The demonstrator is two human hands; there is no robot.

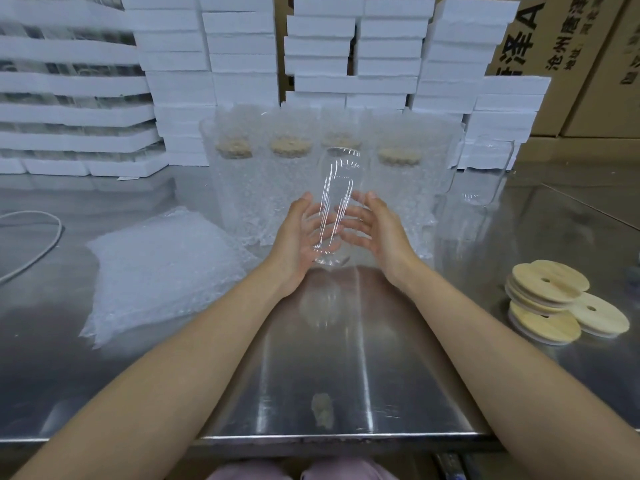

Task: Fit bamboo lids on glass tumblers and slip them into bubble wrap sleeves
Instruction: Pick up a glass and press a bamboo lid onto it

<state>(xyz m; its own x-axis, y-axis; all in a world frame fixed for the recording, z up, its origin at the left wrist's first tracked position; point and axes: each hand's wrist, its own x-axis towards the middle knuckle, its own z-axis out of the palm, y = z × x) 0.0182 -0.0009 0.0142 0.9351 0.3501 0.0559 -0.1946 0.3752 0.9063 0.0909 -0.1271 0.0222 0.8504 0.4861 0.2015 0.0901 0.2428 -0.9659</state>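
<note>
A clear glass tumbler (337, 188) stands upright, without a lid, at the middle of the steel table (346, 375). My left hand (299, 237) and my right hand (375, 230) cup its lower half from either side, fingers curved round the glass. A small pile of round bamboo lids (554, 303) lies at the right. A stack of flat bubble wrap sleeves (162, 265) lies at the left. Behind the tumbler stand several lidded tumblers in bubble wrap sleeves (284, 178).
Another bare tumbler (485, 171) stands at the back right. White foam trays (242, 64) are piled high along the back, with cardboard boxes (571, 46) at the right. A white cable (31, 251) loops at the far left.
</note>
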